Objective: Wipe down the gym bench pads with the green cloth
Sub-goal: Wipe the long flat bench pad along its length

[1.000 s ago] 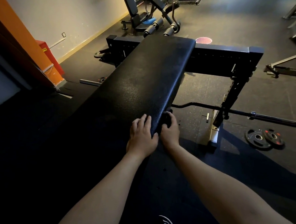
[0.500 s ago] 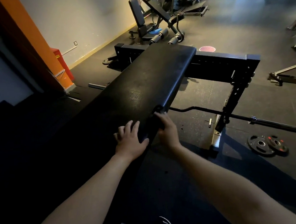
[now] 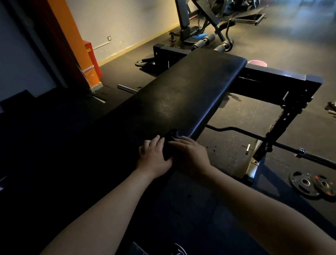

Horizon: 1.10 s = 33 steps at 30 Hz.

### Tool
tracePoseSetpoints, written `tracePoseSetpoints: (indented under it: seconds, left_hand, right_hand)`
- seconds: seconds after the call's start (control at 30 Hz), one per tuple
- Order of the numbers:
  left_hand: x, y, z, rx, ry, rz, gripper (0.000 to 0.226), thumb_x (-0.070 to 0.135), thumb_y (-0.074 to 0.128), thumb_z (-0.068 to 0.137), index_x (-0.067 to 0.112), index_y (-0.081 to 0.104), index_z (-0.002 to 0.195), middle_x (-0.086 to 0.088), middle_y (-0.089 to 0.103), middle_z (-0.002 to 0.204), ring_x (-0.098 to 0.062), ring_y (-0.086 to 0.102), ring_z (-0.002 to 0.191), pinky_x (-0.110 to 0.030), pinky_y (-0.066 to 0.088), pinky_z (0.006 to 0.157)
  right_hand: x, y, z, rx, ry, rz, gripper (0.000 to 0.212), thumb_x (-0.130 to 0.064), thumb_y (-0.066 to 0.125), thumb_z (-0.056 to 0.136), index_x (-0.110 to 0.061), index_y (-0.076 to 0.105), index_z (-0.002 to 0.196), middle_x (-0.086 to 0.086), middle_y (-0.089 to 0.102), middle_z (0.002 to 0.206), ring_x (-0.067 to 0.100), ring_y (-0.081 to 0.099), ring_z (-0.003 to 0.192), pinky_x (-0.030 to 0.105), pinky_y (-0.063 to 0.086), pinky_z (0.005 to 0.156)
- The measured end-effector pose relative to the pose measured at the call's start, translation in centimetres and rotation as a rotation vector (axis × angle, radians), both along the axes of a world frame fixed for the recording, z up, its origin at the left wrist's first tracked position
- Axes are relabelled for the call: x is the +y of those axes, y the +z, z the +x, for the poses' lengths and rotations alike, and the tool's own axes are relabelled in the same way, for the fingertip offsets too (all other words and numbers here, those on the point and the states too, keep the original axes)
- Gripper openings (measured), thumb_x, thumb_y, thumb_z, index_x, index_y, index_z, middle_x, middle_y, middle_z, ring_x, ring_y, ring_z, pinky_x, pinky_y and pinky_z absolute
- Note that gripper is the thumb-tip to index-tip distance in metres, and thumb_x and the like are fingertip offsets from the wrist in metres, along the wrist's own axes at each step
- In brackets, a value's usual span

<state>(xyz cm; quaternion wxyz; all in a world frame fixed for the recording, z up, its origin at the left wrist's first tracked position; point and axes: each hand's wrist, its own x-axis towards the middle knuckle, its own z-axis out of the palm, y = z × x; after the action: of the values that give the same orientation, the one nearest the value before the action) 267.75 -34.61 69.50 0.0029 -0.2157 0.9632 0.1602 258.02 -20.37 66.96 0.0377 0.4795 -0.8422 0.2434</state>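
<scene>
A long bench pad [image 3: 191,98] of black pebbled vinyl, rounded at its corners, runs from lower left to upper centre; its near end is lost in shadow. Two bare hands meet at its right edge, mid-frame; the left hand [image 3: 154,158] lies on the pad, fingers relaxed; the right hand [image 3: 192,155] presses straight fingers onto one bunched cloth [image 3: 168,147], almost black in the dim light. Two round weight plates [image 3: 304,183] and one thin barbell [image 3: 241,131] lie at right; one shoe [image 3: 180,254] is cut off at the bottom edge.
</scene>
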Motion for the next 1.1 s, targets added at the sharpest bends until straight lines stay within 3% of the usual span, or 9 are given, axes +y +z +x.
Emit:
tracePoseSetpoints:
  seconds: [0.07, 0.3, 0.4, 0.53, 0.6, 0.7, 0.83, 1.0, 1.1]
  left_hand:
    - [-1.2, 0.2, 0.2, -0.005, 0.045, 0.021, 0.08, 0.063, 0.048, 0.092, 0.023, 0.023, 0.157, 0.002, 0.016, 0.165, -0.026, 0.013, 0.147, -0.051, 0.016, 0.12]
    - [-1.1, -1.1, 1.5, -0.016, 0.141, -0.013, 0.085, 0.074, 0.034, 0.092, 0.027, 0.013, 0.159, -0.001, 0.003, 0.166, -0.03, 0.004, 0.149, -0.055, 0.004, 0.121]
    - [-1.5, -1.0, 1.4, -0.011, 0.143, -0.008, 0.086, 0.074, 0.037, 0.092, 0.025, 0.013, 0.159, -0.002, 0.005, 0.166, -0.03, 0.005, 0.149, -0.054, 0.006, 0.12]
    - [-1.6, -1.0, 1.5, 0.037, 0.135, -0.007, 0.086, 0.066, 0.049, 0.09, 0.022, 0.018, 0.157, -0.004, 0.01, 0.165, -0.03, 0.009, 0.148, -0.051, 0.008, 0.119]
    - [-1.7, -1.0, 1.5, 0.045, 0.133, 0.001, 0.085, 0.063, 0.051, 0.089, 0.021, 0.02, 0.156, -0.004, 0.011, 0.165, -0.029, 0.009, 0.148, -0.051, 0.007, 0.12]
    - [-1.6, -0.5, 1.6, -0.027, 0.139, 0.047, 0.086, 0.067, 0.043, 0.092, 0.022, 0.013, 0.159, -0.002, 0.003, 0.167, -0.029, 0.003, 0.151, -0.052, 0.002, 0.121]
    - [0.1, 0.7, 1.9, -0.13, 0.185, 0.082, 0.084, 0.065, 0.039, 0.096, 0.023, 0.005, 0.161, -0.008, -0.01, 0.167, -0.032, -0.008, 0.152, -0.055, -0.002, 0.12]
    - [1.3, 0.1, 4.1, -0.126, 0.188, 0.045, 0.081, 0.058, 0.043, 0.098, 0.027, 0.001, 0.16, -0.006, -0.015, 0.166, -0.031, -0.011, 0.151, -0.053, -0.001, 0.122]
    - [1.3, -0.3, 4.0, -0.119, 0.188, 0.027, 0.083, 0.049, 0.052, 0.097, 0.026, 0.002, 0.16, -0.007, -0.016, 0.166, -0.032, -0.011, 0.151, -0.053, -0.001, 0.123]
  right_hand:
    - [0.5, 0.5, -2.8, 0.037, 0.035, 0.073, 0.057, -0.012, 0.07, 0.087, -0.029, 0.054, 0.139, -0.003, 0.052, 0.146, 0.024, 0.043, 0.139, 0.048, 0.048, 0.103]
    - [-2.5, 2.5, -5.9, -0.138, -0.321, 0.048, 0.049, -0.013, 0.053, 0.099, -0.023, 0.046, 0.146, 0.0, 0.047, 0.15, 0.024, 0.037, 0.137, 0.045, 0.043, 0.107]
    - [-4.6, 2.6, -3.0, -0.104, -0.27, 0.043, 0.042, -0.014, 0.051, 0.1, -0.02, 0.052, 0.141, 0.0, 0.054, 0.142, 0.024, 0.044, 0.126, 0.04, 0.044, 0.1]
    - [-5.6, 2.6, -0.4, -0.009, 0.033, 0.045, 0.041, -0.01, 0.064, 0.093, -0.018, 0.062, 0.132, 0.001, 0.063, 0.134, 0.022, 0.057, 0.114, 0.027, 0.038, 0.092]
    - [-5.2, 2.6, -0.3, -0.032, 0.141, 0.071, 0.043, -0.01, 0.069, 0.089, -0.016, 0.064, 0.131, 0.004, 0.063, 0.134, 0.025, 0.055, 0.114, 0.026, 0.038, 0.093]
    - [-4.2, 2.4, -1.8, -0.031, -0.029, 0.102, 0.049, -0.011, 0.064, 0.093, -0.021, 0.055, 0.14, 0.001, 0.052, 0.146, 0.027, 0.043, 0.128, 0.038, 0.042, 0.105]
    - [-4.8, 2.8, -1.5, -0.132, -0.303, 0.04, 0.048, -0.008, 0.052, 0.098, -0.02, 0.049, 0.144, 0.001, 0.048, 0.149, 0.026, 0.041, 0.131, 0.039, 0.038, 0.108]
    - [-5.6, 1.8, 3.1, -0.19, -0.188, -0.04, 0.043, -0.003, 0.058, 0.094, -0.022, 0.061, 0.133, -0.001, 0.062, 0.134, 0.023, 0.053, 0.121, 0.036, 0.043, 0.104]
    - [-5.0, 1.1, 4.5, -0.239, -0.153, -0.081, 0.044, -0.003, 0.06, 0.093, -0.024, 0.061, 0.132, -0.002, 0.062, 0.134, 0.022, 0.049, 0.123, 0.034, 0.039, 0.104]
